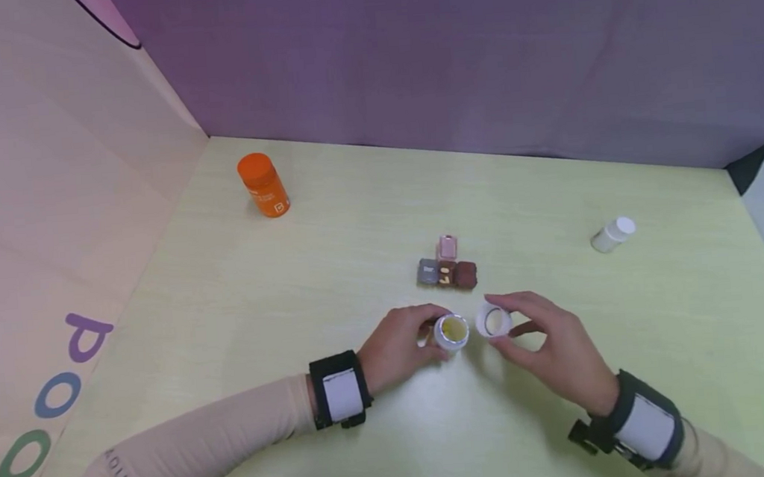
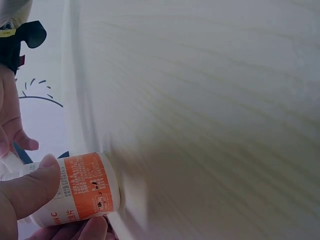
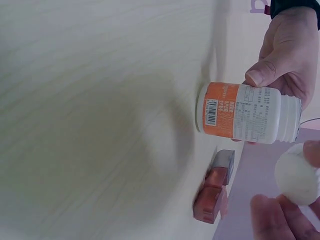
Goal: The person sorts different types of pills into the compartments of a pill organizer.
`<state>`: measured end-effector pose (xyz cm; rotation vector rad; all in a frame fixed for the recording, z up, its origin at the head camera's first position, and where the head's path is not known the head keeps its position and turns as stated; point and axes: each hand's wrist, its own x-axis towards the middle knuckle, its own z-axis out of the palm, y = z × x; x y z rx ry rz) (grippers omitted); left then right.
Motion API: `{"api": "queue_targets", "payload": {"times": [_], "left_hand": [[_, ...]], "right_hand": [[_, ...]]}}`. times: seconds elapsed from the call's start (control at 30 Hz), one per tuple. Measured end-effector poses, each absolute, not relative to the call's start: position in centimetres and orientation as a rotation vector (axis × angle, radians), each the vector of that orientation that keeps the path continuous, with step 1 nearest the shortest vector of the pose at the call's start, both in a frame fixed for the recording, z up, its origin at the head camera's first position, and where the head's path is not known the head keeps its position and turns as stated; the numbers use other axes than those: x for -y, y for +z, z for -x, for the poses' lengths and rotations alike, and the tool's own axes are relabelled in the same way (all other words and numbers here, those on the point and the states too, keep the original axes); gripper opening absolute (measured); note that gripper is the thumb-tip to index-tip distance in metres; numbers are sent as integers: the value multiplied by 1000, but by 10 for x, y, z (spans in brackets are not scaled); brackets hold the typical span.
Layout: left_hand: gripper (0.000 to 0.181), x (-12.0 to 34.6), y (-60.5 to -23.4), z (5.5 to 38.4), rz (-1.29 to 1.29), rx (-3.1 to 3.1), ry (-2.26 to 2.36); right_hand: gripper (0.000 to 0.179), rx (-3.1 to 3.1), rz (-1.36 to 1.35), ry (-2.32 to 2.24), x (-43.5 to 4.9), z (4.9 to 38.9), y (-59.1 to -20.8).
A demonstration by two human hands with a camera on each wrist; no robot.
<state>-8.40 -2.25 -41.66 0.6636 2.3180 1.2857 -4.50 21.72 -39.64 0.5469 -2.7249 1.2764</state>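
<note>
My left hand [image 1: 404, 345] grips a white and orange pill bottle [image 3: 242, 112] round its side. The bottle stands upright on the table with its mouth uncovered, and something yellow shows inside it in the head view. Just to the right, my right hand [image 1: 558, 341] pinches a white bottle cap [image 1: 493, 321] between thumb and fingers. The cap is apart from the bottle, its hollow underside facing the head camera. In the left wrist view the left thumb [image 2: 37, 187] lies along the bottle's label.
Beyond the hands, several small blocks [image 1: 447, 272] in grey, brown and pink sit together. An orange bottle [image 1: 264, 185] with an orange lid stands at the back left. A small white bottle [image 1: 614, 234] is at the right. A purple cloth [image 1: 449, 61] hangs behind the table.
</note>
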Motion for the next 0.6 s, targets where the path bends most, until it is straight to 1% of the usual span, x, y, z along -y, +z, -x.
{"api": "queue_targets", "payload": {"times": [0.37,0.6], "left_hand": [[50,23,-415,84,-643,-2324,1250],[49,23,-414,85,-658,-2332,1240]], "right_hand": [[63,2698,-658,1407,-197,47,-395],[54,2650,-729,1402,-188,49,-398]]}}
